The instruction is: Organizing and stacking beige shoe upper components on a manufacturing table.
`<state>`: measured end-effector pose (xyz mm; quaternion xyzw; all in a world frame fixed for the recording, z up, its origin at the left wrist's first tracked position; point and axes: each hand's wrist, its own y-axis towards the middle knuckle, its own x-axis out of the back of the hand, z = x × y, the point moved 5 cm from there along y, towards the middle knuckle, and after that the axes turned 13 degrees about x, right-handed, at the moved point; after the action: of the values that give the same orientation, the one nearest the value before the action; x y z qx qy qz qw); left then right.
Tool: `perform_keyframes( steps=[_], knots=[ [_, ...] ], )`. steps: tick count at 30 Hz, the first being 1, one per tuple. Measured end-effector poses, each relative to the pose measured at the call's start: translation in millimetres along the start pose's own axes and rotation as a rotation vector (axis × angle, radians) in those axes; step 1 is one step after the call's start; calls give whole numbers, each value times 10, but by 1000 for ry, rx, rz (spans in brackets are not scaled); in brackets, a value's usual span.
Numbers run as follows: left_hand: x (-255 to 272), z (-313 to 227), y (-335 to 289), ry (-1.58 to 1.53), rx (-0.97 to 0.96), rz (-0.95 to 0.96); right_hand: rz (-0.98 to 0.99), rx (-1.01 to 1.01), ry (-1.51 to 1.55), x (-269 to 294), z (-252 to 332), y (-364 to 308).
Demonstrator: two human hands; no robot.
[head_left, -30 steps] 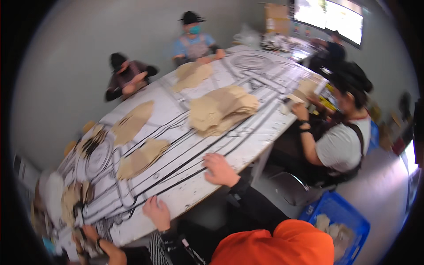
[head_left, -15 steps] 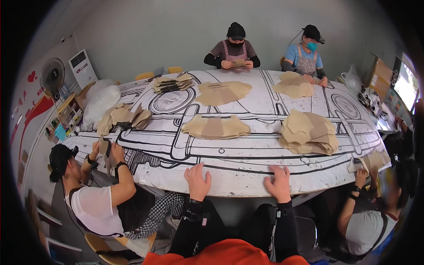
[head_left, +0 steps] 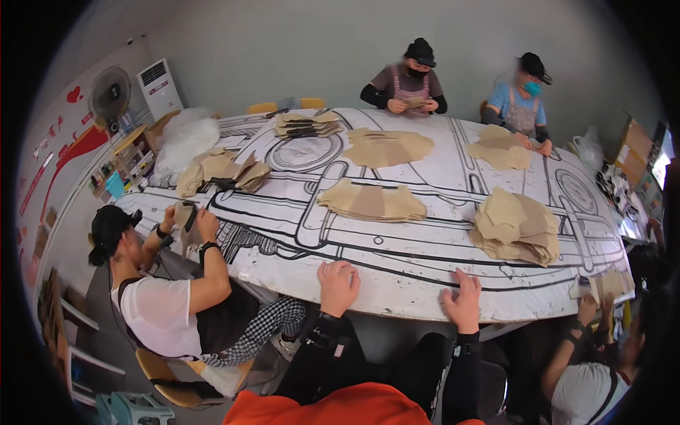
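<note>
Both of my hands are on the near edge of a white table (head_left: pixel 283 273) printed with bold black line drawings. My left hand (head_left: pixel 338 287) rests there with loosely bent fingers and nothing in it. To its right my right hand (head_left: pixel 464 301) is also bare, thumb apart from its raised fingers. Beyond them lies a low stack of beige and tan fabric pieces (head_left: pixel 372 200). A taller, uneven stack of the same pieces (head_left: pixel 517 227) sits further right. Neither hand touches a stack.
More beige stacks lie at the far middle (head_left: pixel 388 147), far right (head_left: pixel 499 146), far left (head_left: pixel 306 124) and left (head_left: pixel 212 170). Co-workers sit left (head_left: pixel 163 304), right (head_left: pixel 588 379) and across the table (head_left: pixel 411 81), handling pieces. Clear plastic bags (head_left: pixel 185 138) lie at the left end.
My view has turned and tilted, so the table and people appear shifted to the right. My hands stay at the table's near edge, the left one's fingers now closer together.
</note>
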<state>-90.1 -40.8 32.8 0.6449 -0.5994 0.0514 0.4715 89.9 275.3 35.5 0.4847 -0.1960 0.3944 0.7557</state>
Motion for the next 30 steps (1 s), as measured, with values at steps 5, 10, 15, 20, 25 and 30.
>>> perform_keyframes(
  steps=[5,10,15,20,25,30],
  knots=[
    [-32,63,8,4,-21,-7,-114,160,-138,-6,16,30],
    [55,16,64,-15,-10,-124,-94,185,-163,-66,63,73],
    [-166,131,67,77,-117,53,-103,128,-175,-8,20,31],
    [-124,252,54,58,-88,-53,-138,190,-150,-132,36,83],
    [-140,222,25,114,-68,100,-147,205,-226,-86,94,25],
    [-133,103,48,78,-86,87,-91,36,-86,-46,24,10]
  ],
)
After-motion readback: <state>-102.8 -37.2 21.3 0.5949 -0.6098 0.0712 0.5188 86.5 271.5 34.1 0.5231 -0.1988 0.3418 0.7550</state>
